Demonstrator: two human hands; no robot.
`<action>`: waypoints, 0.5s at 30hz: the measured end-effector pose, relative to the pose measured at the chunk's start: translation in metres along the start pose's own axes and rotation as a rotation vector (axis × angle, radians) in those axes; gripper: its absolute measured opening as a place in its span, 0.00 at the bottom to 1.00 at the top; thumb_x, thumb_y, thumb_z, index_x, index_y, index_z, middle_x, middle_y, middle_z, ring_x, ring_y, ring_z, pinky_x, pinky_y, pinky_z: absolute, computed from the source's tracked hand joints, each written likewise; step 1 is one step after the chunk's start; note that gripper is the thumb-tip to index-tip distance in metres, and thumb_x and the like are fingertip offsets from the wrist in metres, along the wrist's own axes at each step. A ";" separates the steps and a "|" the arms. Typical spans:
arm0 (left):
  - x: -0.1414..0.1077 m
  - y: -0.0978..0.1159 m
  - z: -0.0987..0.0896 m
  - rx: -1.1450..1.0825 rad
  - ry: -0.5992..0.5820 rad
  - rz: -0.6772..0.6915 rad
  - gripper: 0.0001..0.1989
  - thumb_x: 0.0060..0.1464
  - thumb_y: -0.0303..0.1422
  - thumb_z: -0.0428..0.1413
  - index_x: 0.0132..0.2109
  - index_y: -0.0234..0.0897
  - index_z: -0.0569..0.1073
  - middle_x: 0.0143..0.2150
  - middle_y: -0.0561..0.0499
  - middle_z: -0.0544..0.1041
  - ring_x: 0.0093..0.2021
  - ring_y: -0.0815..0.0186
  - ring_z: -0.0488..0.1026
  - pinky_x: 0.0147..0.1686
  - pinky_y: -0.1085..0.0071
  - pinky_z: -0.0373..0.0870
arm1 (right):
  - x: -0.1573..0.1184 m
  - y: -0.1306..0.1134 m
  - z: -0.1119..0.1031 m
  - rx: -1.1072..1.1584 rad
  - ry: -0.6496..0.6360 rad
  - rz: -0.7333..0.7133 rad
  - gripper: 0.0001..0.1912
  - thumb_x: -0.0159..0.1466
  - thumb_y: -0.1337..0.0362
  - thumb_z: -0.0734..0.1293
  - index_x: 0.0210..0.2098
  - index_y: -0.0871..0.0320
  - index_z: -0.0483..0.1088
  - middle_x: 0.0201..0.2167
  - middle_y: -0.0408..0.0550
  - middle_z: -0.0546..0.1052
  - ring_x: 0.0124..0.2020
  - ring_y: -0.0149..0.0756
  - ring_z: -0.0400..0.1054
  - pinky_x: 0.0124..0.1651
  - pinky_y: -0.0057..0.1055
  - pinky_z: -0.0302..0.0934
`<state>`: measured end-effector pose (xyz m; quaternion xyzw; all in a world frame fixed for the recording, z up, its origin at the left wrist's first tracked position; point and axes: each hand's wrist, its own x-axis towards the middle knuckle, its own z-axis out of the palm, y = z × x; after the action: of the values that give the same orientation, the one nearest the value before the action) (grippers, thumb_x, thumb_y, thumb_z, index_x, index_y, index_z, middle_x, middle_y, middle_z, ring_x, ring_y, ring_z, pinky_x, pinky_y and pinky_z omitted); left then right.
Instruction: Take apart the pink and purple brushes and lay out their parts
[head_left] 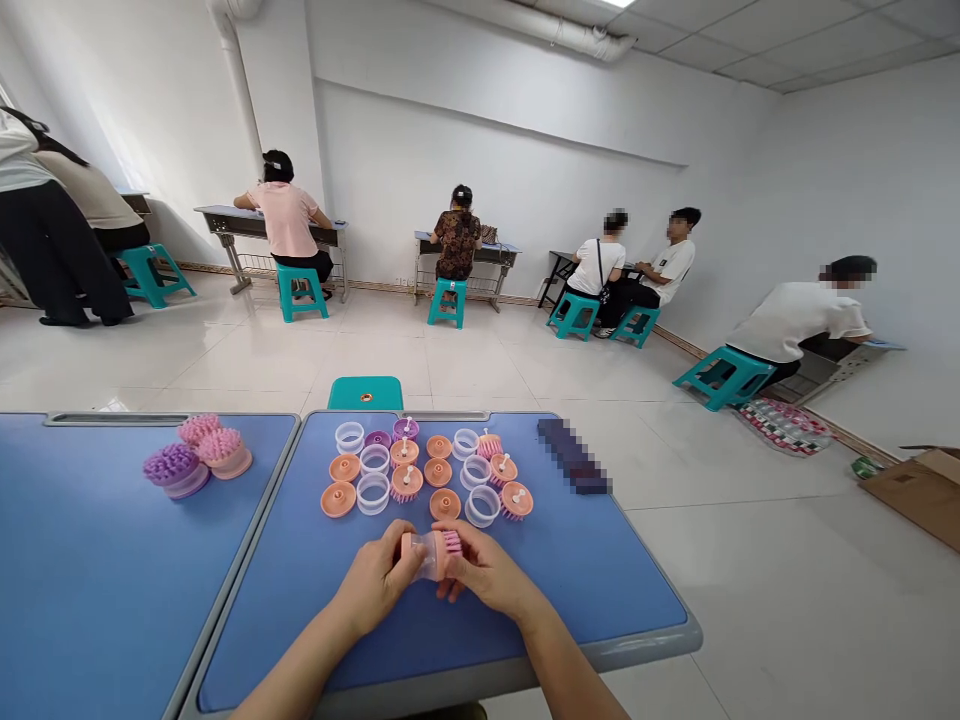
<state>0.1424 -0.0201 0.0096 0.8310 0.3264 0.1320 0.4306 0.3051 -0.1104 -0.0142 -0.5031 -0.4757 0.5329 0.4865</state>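
My left hand [375, 580] and my right hand [484, 570] together grip a pink silicone-bristled scalp brush [431, 553] above the blue desk [277, 620], a clear ring around its body. Beyond my fingers lie several peach round caps [338, 499], several clear plastic rings [373, 493], and several pink bristle heads [514, 500], with a purple part [405, 430] at the far end. On the neighbouring blue desk [82, 580] stand assembled purple and pink brushes [176, 470].
A blurred dark blue box [571, 455] lies at the desk's right rear. A teal stool [365, 393] stands beyond the desk. Co-workers sit at desks along the far walls. A cardboard box [919, 495] rests on the floor at right.
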 end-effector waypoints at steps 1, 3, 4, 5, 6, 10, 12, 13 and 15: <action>0.000 0.000 0.000 -0.002 -0.004 0.002 0.16 0.56 0.45 0.37 0.36 0.40 0.62 0.23 0.55 0.67 0.25 0.66 0.64 0.27 0.73 0.55 | 0.000 -0.001 0.000 -0.031 0.018 -0.017 0.29 0.54 0.48 0.67 0.50 0.54 0.62 0.31 0.44 0.70 0.28 0.33 0.69 0.29 0.28 0.63; 0.000 -0.001 0.000 -0.016 -0.009 0.003 0.16 0.56 0.45 0.37 0.35 0.40 0.62 0.23 0.56 0.66 0.25 0.66 0.63 0.27 0.73 0.55 | -0.001 -0.005 0.000 -0.106 0.057 -0.066 0.24 0.53 0.55 0.70 0.47 0.53 0.65 0.35 0.43 0.70 0.33 0.32 0.68 0.35 0.30 0.64; 0.001 -0.001 -0.001 -0.029 -0.011 0.001 0.16 0.56 0.45 0.36 0.35 0.40 0.62 0.22 0.56 0.65 0.24 0.66 0.63 0.27 0.73 0.55 | -0.002 -0.007 0.001 -0.142 0.068 -0.088 0.23 0.53 0.58 0.71 0.47 0.52 0.66 0.36 0.43 0.70 0.34 0.32 0.67 0.38 0.30 0.64; 0.001 0.000 -0.001 -0.045 -0.015 -0.004 0.17 0.56 0.45 0.36 0.34 0.40 0.61 0.22 0.56 0.65 0.24 0.66 0.63 0.27 0.73 0.55 | -0.002 -0.009 0.001 -0.172 0.073 -0.104 0.22 0.52 0.61 0.71 0.46 0.51 0.66 0.38 0.43 0.70 0.35 0.32 0.67 0.40 0.30 0.63; 0.001 0.000 -0.002 -0.058 -0.017 -0.009 0.17 0.56 0.45 0.36 0.33 0.40 0.61 0.22 0.56 0.65 0.25 0.66 0.63 0.27 0.73 0.55 | -0.003 -0.011 0.001 -0.196 0.072 -0.119 0.22 0.51 0.64 0.71 0.46 0.51 0.66 0.39 0.43 0.70 0.36 0.32 0.67 0.41 0.31 0.63; 0.001 0.006 -0.005 -0.078 -0.012 -0.041 0.17 0.56 0.44 0.36 0.30 0.40 0.61 0.21 0.56 0.65 0.25 0.66 0.64 0.27 0.72 0.57 | -0.004 -0.013 0.003 -0.268 0.068 -0.206 0.22 0.51 0.70 0.69 0.44 0.51 0.66 0.48 0.45 0.68 0.46 0.36 0.65 0.46 0.33 0.62; 0.001 0.008 -0.006 -0.095 -0.006 -0.066 0.17 0.56 0.44 0.36 0.29 0.40 0.61 0.20 0.56 0.65 0.25 0.66 0.64 0.27 0.72 0.58 | -0.004 -0.012 0.004 -0.308 0.072 -0.241 0.22 0.51 0.72 0.68 0.44 0.50 0.66 0.51 0.46 0.67 0.50 0.37 0.63 0.48 0.34 0.62; 0.002 0.008 -0.006 -0.111 -0.006 -0.084 0.17 0.56 0.44 0.36 0.28 0.40 0.60 0.20 0.56 0.64 0.24 0.66 0.64 0.26 0.72 0.58 | -0.003 -0.011 0.004 -0.333 0.081 -0.258 0.22 0.51 0.73 0.68 0.44 0.50 0.67 0.51 0.46 0.66 0.51 0.38 0.63 0.49 0.34 0.61; 0.003 0.007 -0.006 -0.158 -0.015 -0.123 0.18 0.55 0.45 0.36 0.26 0.40 0.58 0.19 0.57 0.63 0.22 0.67 0.63 0.25 0.73 0.59 | -0.002 -0.010 0.006 -0.396 0.105 -0.303 0.20 0.52 0.74 0.66 0.43 0.49 0.67 0.51 0.46 0.66 0.52 0.38 0.62 0.52 0.36 0.59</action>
<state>0.1449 -0.0172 0.0188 0.7737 0.3621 0.1245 0.5047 0.2997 -0.1120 -0.0041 -0.5387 -0.6147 0.3234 0.4768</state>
